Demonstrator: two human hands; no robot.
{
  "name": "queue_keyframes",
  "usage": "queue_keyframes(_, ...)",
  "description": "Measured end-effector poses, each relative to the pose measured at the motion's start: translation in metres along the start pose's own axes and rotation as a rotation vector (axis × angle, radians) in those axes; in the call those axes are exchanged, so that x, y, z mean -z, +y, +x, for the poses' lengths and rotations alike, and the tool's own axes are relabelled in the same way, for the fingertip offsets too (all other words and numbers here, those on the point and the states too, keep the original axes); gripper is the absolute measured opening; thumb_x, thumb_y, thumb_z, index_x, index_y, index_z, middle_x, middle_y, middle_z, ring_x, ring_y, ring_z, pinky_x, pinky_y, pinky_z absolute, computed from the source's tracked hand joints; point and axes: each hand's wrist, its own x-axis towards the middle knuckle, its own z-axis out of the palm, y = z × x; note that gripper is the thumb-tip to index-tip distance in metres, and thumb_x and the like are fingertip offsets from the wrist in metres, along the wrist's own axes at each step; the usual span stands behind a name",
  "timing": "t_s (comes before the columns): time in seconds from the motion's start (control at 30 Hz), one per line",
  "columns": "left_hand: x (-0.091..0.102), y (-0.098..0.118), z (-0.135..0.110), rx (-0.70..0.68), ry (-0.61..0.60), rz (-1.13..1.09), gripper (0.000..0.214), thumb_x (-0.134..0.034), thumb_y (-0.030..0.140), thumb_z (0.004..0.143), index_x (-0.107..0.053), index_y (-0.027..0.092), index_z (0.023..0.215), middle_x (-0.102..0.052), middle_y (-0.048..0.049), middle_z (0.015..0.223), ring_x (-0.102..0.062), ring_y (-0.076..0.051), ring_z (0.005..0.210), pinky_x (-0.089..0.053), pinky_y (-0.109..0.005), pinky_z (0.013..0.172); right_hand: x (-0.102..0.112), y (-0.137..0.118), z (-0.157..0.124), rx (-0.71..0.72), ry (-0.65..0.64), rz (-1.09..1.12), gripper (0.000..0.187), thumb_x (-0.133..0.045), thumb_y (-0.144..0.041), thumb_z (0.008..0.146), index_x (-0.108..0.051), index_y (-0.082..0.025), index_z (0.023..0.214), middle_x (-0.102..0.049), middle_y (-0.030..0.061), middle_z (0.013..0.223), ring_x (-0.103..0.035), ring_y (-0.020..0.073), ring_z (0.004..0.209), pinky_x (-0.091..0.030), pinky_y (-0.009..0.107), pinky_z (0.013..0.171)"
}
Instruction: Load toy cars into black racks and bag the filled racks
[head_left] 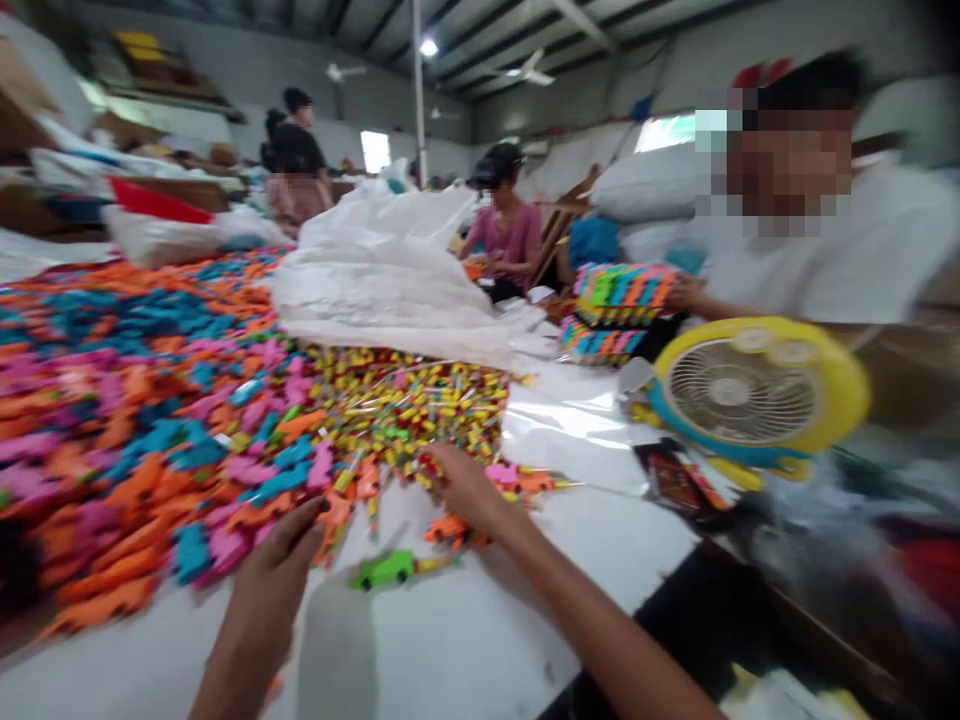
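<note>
My left hand [274,575] lies at the edge of a big heap of orange, pink and blue plastic toy pieces [135,420], fingers bent down onto them; whether it grips one is hidden. My right hand [469,490] reaches into a pile of small yellow and red wrapped items [405,400], fingers curled among them. A single green toy car [384,570] sits on the white table [465,640] between my two arms. A few orange pieces [450,530] lie under my right wrist.
A yellow and blue desk fan [750,395] stands at the right. A person in white behind it holds a stack of coloured pieces [619,310]. Clear plastic sheeting [570,420] and a large white sack [390,270] lie behind the piles. Other people work farther back.
</note>
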Motion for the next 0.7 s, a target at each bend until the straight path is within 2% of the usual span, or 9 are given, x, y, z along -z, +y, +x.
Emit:
queue_keyframes(0.07, 0.009, -0.001, -0.023, 0.285, -0.019, -0.283, 0.036, -0.067, 0.029, 0.063, -0.068, 0.020, 0.098, -0.072, -0.0050, 0.102, -0.065, -0.023, 0.099, -0.055, -0.032, 0.077, -0.002, 0.002, -0.004, 0.056, -0.046, 0.000, 0.035, -0.045, -0.005, 0.084, -0.056, -0.015, 0.115, -0.063, 0.0104, 0.116, -0.055, 0.0190, 0.108, -0.042, 0.032, 0.095)
queue_keyframes(0.1, 0.011, -0.003, -0.033, 0.386, -0.025, -0.404, 0.036, -0.068, 0.024, 0.061, -0.068, 0.018, 0.096, -0.072, -0.0060, 0.098, -0.066, -0.022, 0.094, -0.055, -0.029, 0.072, -0.004, -0.001, -0.005, 0.104, -0.087, -0.019, 0.034, -0.044, -0.003, 0.083, -0.058, -0.015, 0.112, -0.064, 0.0095, 0.112, -0.056, 0.0192, 0.106, -0.042, 0.032, 0.094)
queue_keyframes(0.17, 0.012, -0.007, -0.050, 0.489, -0.028, -0.570, 0.036, -0.069, 0.016, 0.060, -0.067, 0.014, 0.095, -0.072, -0.0069, 0.090, -0.068, -0.019, 0.083, -0.054, -0.025, 0.066, -0.012, -0.012, -0.006, 0.166, -0.182, -0.085, 0.035, -0.044, 0.000, 0.080, -0.060, -0.017, 0.106, -0.065, 0.0076, 0.106, -0.056, 0.0189, 0.102, -0.041, 0.031, 0.092)
queue_keyframes(0.23, 0.013, -0.013, -0.062, 0.507, -0.031, -0.639, 0.037, -0.070, 0.014, 0.060, -0.066, 0.013, 0.097, -0.071, -0.0066, 0.086, -0.068, -0.016, 0.077, -0.054, -0.023, 0.066, -0.021, -0.027, -0.004, 0.115, -0.249, -0.160, 0.034, -0.045, 0.000, 0.080, -0.060, -0.017, 0.106, -0.064, 0.0077, 0.106, -0.056, 0.0187, 0.102, -0.041, 0.029, 0.090)
queue_keyframes(0.3, 0.015, -0.020, -0.070, 0.502, -0.027, -0.660, 0.040, -0.074, 0.017, 0.060, -0.065, 0.013, 0.099, -0.071, -0.0055, 0.085, -0.068, -0.014, 0.075, -0.053, -0.022, 0.066, -0.031, -0.042, 0.000, 0.003, -0.265, -0.209, 0.029, -0.045, -0.004, 0.084, -0.058, -0.016, 0.107, -0.065, 0.0096, 0.107, -0.058, 0.0194, 0.100, -0.042, 0.028, 0.085)
queue_keyframes(0.4, 0.016, -0.028, -0.076, 0.480, -0.044, -0.680, 0.046, -0.079, 0.025, 0.057, -0.066, 0.013, 0.099, -0.070, -0.0043, 0.087, -0.067, -0.014, 0.075, -0.053, -0.022, 0.065, -0.047, -0.056, 0.008, -0.108, -0.252, -0.232, 0.021, -0.045, -0.019, 0.092, -0.058, -0.015, 0.107, -0.067, 0.0133, 0.104, -0.063, 0.0225, 0.095, -0.044, 0.030, 0.078)
queue_keyframes(0.5, 0.017, -0.033, -0.078, 0.453, -0.045, -0.697, 0.050, -0.082, 0.029, 0.055, -0.065, 0.014, 0.099, -0.069, -0.0027, 0.086, -0.066, -0.014, 0.074, -0.053, -0.024, 0.068, -0.059, -0.062, 0.014, -0.194, -0.268, -0.248, 0.028, -0.053, -0.037, 0.090, -0.061, -0.013, 0.103, -0.069, 0.0154, 0.099, -0.065, 0.0255, 0.094, -0.045, 0.031, 0.076)
queue_keyframes(0.6, 0.016, -0.038, -0.076, 0.444, -0.032, -0.707, 0.051, -0.081, 0.028, 0.055, -0.064, 0.015, 0.101, -0.069, -0.0022, 0.086, -0.066, -0.014, 0.075, -0.052, -0.027, 0.074, -0.062, -0.064, 0.016, -0.270, -0.280, -0.258, 0.030, -0.056, -0.040, 0.088, -0.064, -0.014, 0.101, -0.070, 0.0151, 0.099, -0.066, 0.0246, 0.095, -0.045, 0.029, 0.076)
queue_keyframes(0.7, 0.014, -0.041, -0.074, 0.439, -0.021, -0.697, 0.051, -0.081, 0.029, 0.056, -0.064, 0.016, 0.103, -0.069, -0.0039, 0.092, -0.066, -0.015, 0.078, -0.050, -0.030, 0.079, -0.051, -0.067, 0.012, -0.350, -0.261, -0.275, 0.035, -0.049, -0.044, 0.091, -0.064, -0.014, 0.102, -0.070, 0.0157, 0.100, -0.066, 0.0248, 0.093, -0.046, 0.029, 0.073)
